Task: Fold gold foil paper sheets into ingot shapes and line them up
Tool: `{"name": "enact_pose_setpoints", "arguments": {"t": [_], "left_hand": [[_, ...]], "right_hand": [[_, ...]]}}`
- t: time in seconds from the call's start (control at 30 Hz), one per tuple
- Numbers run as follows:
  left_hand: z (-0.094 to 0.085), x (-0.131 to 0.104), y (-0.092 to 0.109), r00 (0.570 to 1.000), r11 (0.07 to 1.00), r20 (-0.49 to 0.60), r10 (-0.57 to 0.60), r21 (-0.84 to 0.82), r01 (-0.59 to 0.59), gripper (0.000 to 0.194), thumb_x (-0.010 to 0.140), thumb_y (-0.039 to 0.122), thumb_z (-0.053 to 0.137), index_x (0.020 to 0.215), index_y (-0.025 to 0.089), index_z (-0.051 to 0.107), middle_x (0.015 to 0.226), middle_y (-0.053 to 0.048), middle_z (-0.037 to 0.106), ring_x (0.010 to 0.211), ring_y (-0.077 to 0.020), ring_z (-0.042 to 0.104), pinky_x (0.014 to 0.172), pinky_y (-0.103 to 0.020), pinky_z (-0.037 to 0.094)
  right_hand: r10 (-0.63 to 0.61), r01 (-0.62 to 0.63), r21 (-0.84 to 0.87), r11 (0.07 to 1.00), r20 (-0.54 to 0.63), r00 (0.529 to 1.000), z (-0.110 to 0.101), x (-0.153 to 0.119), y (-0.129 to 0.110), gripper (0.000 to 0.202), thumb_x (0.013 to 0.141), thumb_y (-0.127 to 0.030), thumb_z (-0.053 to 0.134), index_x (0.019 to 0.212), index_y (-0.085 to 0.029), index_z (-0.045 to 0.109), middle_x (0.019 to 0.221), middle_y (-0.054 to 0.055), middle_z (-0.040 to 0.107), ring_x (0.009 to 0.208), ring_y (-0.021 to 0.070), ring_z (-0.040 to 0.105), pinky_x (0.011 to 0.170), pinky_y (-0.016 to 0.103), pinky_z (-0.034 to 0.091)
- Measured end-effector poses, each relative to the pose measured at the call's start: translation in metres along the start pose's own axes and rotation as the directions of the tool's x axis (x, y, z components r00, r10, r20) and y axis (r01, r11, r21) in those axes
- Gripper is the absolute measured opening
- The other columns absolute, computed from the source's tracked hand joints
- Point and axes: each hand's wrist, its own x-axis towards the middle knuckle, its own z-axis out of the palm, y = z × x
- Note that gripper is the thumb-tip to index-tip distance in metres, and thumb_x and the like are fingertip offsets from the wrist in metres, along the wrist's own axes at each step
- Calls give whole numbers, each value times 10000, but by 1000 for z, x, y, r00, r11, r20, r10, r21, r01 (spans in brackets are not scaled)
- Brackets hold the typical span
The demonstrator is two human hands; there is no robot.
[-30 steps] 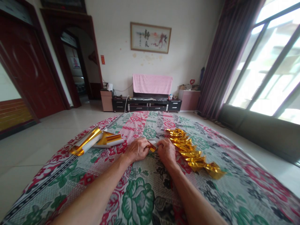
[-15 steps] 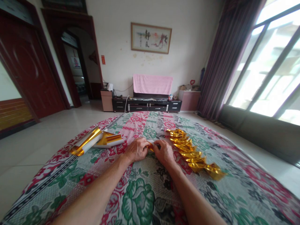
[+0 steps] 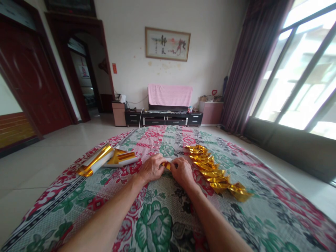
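Note:
Between my two hands, at the middle of the table, is a small piece of gold foil paper [image 3: 166,165] with a white side showing behind it. My left hand [image 3: 152,167] is closed on its left end. The fingers of my right hand [image 3: 181,170] are curled and pinch its right end. To the right lies a slanting row of folded gold foil pieces [image 3: 207,164], overlapping one another. On the left rest curled sheets of gold foil paper [image 3: 98,159] with white backs. My fingers hide much of the piece I hold.
A flowered cloth [image 3: 154,224] in red, green and grey covers the round table. Beyond its far edge stands a low black cabinet [image 3: 165,119] with a pink towel [image 3: 170,94] draped over a screen. A purple curtain [image 3: 256,63] hangs by the window at right.
Slightly more of the gold foil shows between my hands, and my fingers have shifted a little on it. The foil row and the curled sheets stay put; the view has shifted slightly.

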Motion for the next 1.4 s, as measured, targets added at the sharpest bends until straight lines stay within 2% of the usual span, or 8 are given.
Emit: {"name": "enact_pose_setpoints", "arguments": {"t": [0.23,0.37,0.67,0.8,0.9,1.0,1.2,1.4], "left_hand": [[-10,6,9,992,987,-64,111,122,-102,232,742,150,577,968,196,606,951,-58,533,1036,-210,470,932,-358,416],[-9,8,12,981,964,-54,188,199,-174,197,797,132,508,949,193,619,944,-58,547,1100,-215,430,967,-386,389],[-5,7,11,986,965,45,160,204,-165,198,867,190,432,866,172,629,877,-57,601,912,-174,500,819,-318,429],[-7,6,9,986,965,68,153,204,-164,200,862,171,424,844,171,623,861,-50,608,891,-174,498,811,-309,419],[-9,4,6,984,969,91,151,182,-166,203,842,133,426,827,181,622,838,-39,613,871,-168,505,820,-306,411],[-10,2,2,987,979,97,125,150,-138,210,809,96,434,823,188,622,841,-34,615,852,-162,520,820,-305,410],[-10,0,-2,994,992,97,54,108,-64,198,757,80,461,789,193,620,812,-28,619,809,-164,543,791,-303,431],[-3,0,-4,997,987,47,57,-156,-49,283,707,10,420,772,195,625,843,-10,631,858,-131,576,817,-247,451]], "right_hand": [[170,-172,67,983,43,985,-4,8,-2,237,742,-249,476,668,-195,695,753,39,677,714,160,602,648,214,392],[188,-192,83,978,52,981,-5,8,-3,239,728,-271,485,670,-203,706,724,32,683,704,165,609,629,213,388],[140,-144,91,985,50,989,-4,4,-4,255,746,-236,456,682,-199,700,688,25,690,663,146,606,612,196,378],[178,-177,134,975,0,984,-6,6,-3,278,763,-243,426,717,-193,695,738,31,689,704,146,604,638,193,394],[210,-202,175,964,-26,977,-8,7,-1,242,721,-203,455,743,-190,695,787,34,687,748,152,607,694,201,415],[176,-168,168,971,-33,984,-8,7,2,235,680,-146,473,732,-184,699,808,41,681,766,155,608,732,210,428],[-14,13,119,993,3,1000,-2,4,7,228,674,-124,496,692,-218,703,807,11,684,781,152,607,765,227,426],[-36,35,169,985,5,999,-2,4,7,216,701,-154,515,810,-204,695,824,21,683,762,151,612,739,232,437]]}}
